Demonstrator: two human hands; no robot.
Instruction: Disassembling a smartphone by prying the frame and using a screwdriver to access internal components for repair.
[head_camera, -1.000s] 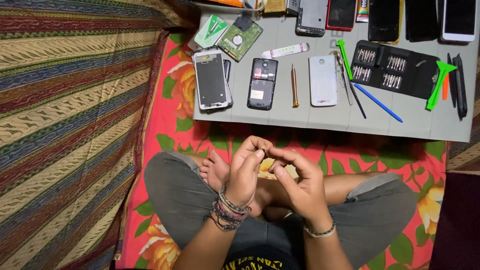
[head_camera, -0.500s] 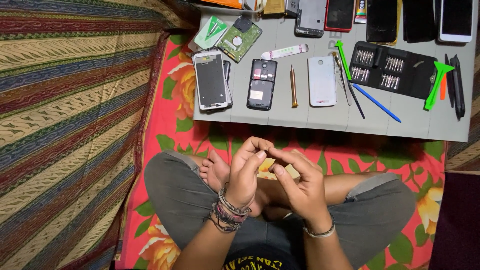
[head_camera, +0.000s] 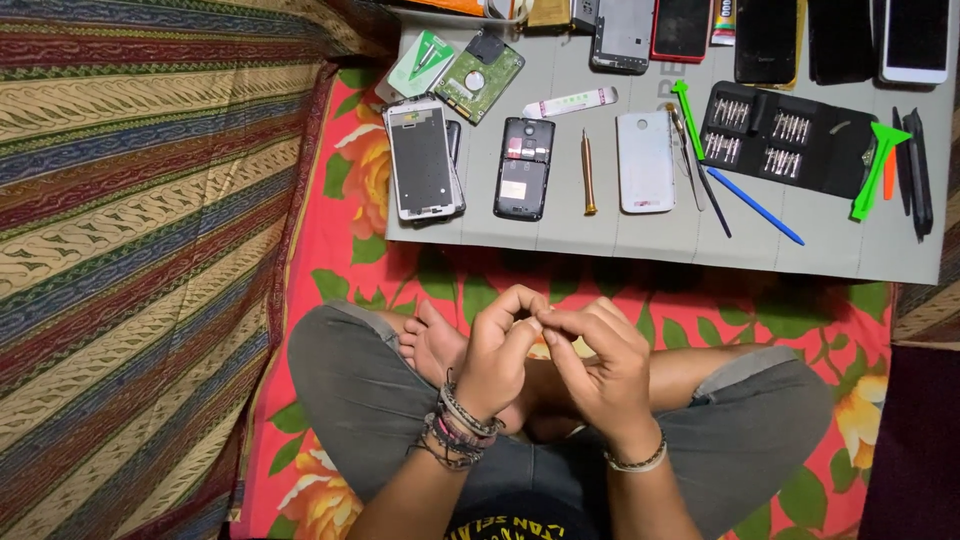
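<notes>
Over the crossed legs (head_camera: 380, 400), the left hand (head_camera: 497, 355) and right hand (head_camera: 600, 370) meet, fingertips pinched together around something too small to make out; whether either grip truly clasps a thing I cannot tell. Both hands curl inward, thumbs and forefingers touching at the middle, with bracelets (head_camera: 455, 430) on the left wrist and a thin band (head_camera: 635, 462) on the right. A bare foot (head_camera: 430, 345) lies just left of the left hand. Beyond the hands, well apart from them, a grey mat (head_camera: 660, 235) lies on the red floral cloth (head_camera: 330, 250). On the mat, ahead and to the left of the left hand, sits a phone frame (head_camera: 422, 160), and just beside it a black phone (head_camera: 523, 168) with its back off. Straight ahead of the hands lies a screwdriver (head_camera: 588, 173), and next to it a white back cover (head_camera: 645, 162). Ahead and to the right of the right hand are tweezers (head_camera: 685, 150), a blue stick (head_camera: 755, 207), a black bit case (head_camera: 785, 138) laid open, and a green pry tool (head_camera: 875, 165). Farther off lie a hard drive (head_camera: 480, 75), a white tube (head_camera: 570, 102) and more phones (head_camera: 690, 28) along the mat's far edge. Left of the left hand spreads a striped cloth (head_camera: 130, 220).
</notes>
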